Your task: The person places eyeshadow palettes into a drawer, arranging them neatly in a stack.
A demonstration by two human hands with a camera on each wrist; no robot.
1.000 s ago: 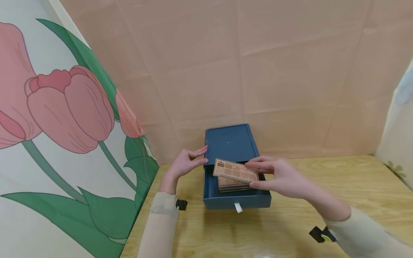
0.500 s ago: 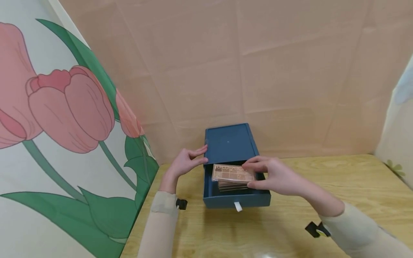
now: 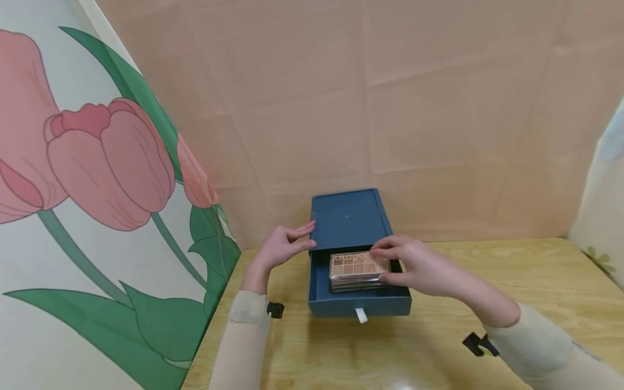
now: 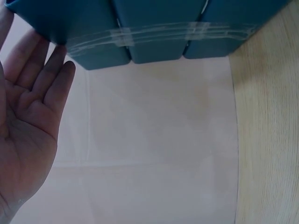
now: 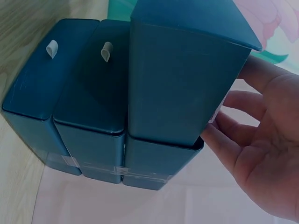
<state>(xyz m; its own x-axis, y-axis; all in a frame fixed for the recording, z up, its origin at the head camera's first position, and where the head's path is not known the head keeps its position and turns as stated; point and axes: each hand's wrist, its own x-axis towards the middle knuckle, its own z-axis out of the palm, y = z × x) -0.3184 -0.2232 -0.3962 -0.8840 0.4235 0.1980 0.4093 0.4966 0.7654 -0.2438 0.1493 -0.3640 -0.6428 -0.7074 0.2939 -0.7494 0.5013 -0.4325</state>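
Note:
A stack of eyeshadow palettes (image 3: 358, 267) lies in the pulled-out top drawer (image 3: 319, 281) of a blue drawer unit (image 3: 346, 216). My right hand (image 3: 421, 269) pinches the uppermost palette at its right end, fingers at the far edge and thumb at the near one. That palette rests level on the pile. In the right wrist view, the drawer wall hides nearly all of the palettes. My left hand (image 3: 280, 249) touches the unit's left side with extended fingers. The left wrist view has those straight fingertips against the blue side wall (image 4: 154, 42).
Beneath the open drawer are two closed drawers (image 5: 88, 79) with white pull tabs; clear tape (image 5: 119, 170) joins the tiers. The unit stands on a wood-grain table (image 3: 487, 292) near a beige backdrop (image 3: 439, 135). A tulip-print panel (image 3: 112, 162) rises at the left.
The top palette, tilted above the pile a second ago, has come down and right to lie flat on it. My right hand moved with it. The left hand stays at the unit's side.

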